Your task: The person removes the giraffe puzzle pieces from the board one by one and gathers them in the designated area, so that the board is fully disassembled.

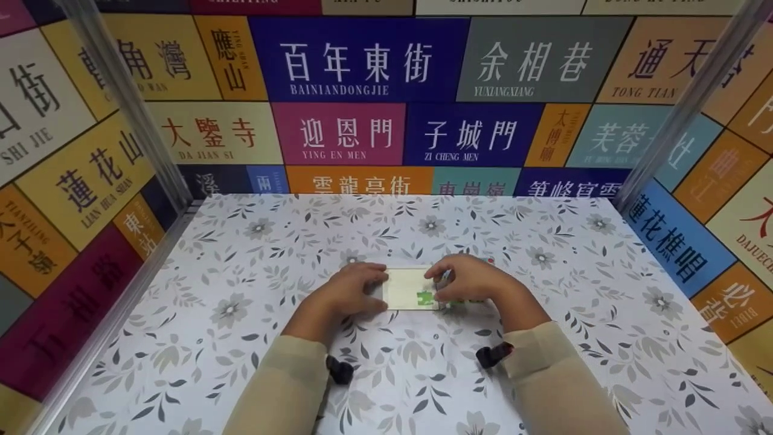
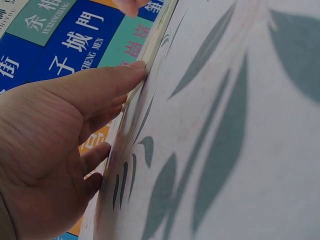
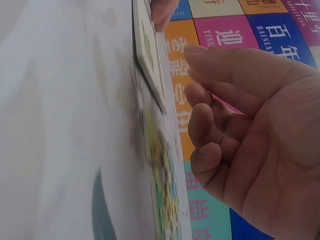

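A small cream puzzle board (image 1: 406,287) with a raised rim lies flat on the table. One green jigsaw piece (image 1: 425,298) sits near its lower right corner. My left hand (image 1: 341,293) grips the board's left end, thumb at the near corner and fingertips at the far one. Over the right end hovers my right hand (image 1: 474,279), fingers loosely curled, with a gap between thumb and index finger. Nothing shows between its fingers in the right wrist view. Colourful loose puzzle pieces (image 3: 165,192) lie just right of the board, mostly hidden by that hand in the head view.
A white cloth with grey flowers and leaves covers the table (image 1: 241,374). Panels printed with street names (image 1: 356,60) stand behind and at both sides. Clear upright posts (image 1: 130,103) mark the corners. Small black devices (image 1: 340,370) sit at both wrists.
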`<move>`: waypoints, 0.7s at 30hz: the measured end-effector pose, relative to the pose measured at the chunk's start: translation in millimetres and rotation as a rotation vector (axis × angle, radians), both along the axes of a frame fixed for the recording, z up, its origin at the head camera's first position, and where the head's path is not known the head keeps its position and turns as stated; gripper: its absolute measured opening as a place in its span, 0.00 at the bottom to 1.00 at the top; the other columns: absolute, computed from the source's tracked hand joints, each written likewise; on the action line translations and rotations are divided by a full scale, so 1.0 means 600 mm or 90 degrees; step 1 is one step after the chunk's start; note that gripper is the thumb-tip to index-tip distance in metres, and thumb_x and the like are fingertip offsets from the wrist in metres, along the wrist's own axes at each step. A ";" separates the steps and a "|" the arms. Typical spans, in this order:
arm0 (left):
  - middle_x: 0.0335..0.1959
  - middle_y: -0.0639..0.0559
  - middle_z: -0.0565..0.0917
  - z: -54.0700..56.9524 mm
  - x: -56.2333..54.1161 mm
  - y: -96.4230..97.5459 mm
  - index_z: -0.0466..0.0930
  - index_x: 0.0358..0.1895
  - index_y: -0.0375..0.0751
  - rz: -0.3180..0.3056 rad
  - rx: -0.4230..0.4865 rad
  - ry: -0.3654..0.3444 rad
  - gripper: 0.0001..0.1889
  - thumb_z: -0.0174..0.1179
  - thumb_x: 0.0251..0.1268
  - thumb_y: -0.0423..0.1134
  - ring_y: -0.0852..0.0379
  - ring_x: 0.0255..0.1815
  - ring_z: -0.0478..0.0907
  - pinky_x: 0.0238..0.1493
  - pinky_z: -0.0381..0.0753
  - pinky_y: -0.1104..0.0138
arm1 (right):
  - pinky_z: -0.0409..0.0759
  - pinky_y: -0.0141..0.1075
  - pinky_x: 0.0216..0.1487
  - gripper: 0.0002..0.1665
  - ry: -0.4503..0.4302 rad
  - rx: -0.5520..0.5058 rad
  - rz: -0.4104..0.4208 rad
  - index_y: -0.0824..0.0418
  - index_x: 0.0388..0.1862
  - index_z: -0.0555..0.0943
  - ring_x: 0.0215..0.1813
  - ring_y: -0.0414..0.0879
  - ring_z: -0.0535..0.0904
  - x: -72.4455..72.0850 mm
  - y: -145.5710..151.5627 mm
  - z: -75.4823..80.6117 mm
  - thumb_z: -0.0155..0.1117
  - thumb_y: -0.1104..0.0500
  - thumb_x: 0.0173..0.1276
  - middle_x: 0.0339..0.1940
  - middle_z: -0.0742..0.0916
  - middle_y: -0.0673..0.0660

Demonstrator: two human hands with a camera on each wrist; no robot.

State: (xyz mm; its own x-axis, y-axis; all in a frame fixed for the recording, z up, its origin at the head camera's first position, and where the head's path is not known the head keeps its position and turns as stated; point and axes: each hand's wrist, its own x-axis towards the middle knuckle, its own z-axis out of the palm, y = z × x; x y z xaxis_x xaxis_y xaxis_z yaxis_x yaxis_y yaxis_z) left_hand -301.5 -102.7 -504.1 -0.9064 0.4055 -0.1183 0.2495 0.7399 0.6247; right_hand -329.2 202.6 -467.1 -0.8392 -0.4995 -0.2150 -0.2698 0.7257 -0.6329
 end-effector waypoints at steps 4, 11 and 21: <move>0.83 0.62 0.70 -0.002 -0.002 0.000 0.79 0.74 0.54 0.002 -0.006 -0.001 0.33 0.75 0.65 0.50 0.49 0.89 0.56 0.90 0.52 0.47 | 0.83 0.43 0.51 0.26 0.002 -0.006 0.008 0.49 0.62 0.88 0.50 0.48 0.83 -0.004 -0.015 -0.009 0.81 0.53 0.65 0.53 0.89 0.54; 0.83 0.62 0.70 -0.005 -0.004 -0.001 0.79 0.75 0.55 0.000 -0.015 0.002 0.34 0.74 0.65 0.50 0.48 0.89 0.55 0.91 0.51 0.48 | 0.80 0.41 0.54 0.27 0.012 0.018 0.003 0.47 0.58 0.90 0.49 0.45 0.80 -0.007 -0.018 -0.024 0.86 0.52 0.59 0.53 0.88 0.51; 0.83 0.65 0.70 -0.006 -0.006 -0.001 0.79 0.74 0.57 0.007 -0.012 -0.009 0.34 0.75 0.64 0.51 0.50 0.90 0.55 0.91 0.51 0.48 | 0.83 0.39 0.51 0.24 -0.004 0.038 -0.002 0.50 0.55 0.91 0.47 0.44 0.82 -0.005 -0.024 -0.026 0.86 0.56 0.58 0.51 0.87 0.51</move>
State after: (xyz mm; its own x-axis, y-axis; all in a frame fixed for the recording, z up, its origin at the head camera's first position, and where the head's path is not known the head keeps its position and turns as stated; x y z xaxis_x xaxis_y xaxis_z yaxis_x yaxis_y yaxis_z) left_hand -305.1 -103.1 -507.7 -0.9092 0.3927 -0.1384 0.2325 0.7545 0.6138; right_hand -332.1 188.5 -483.0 -0.8390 -0.4832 -0.2501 -0.2637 0.7631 -0.5900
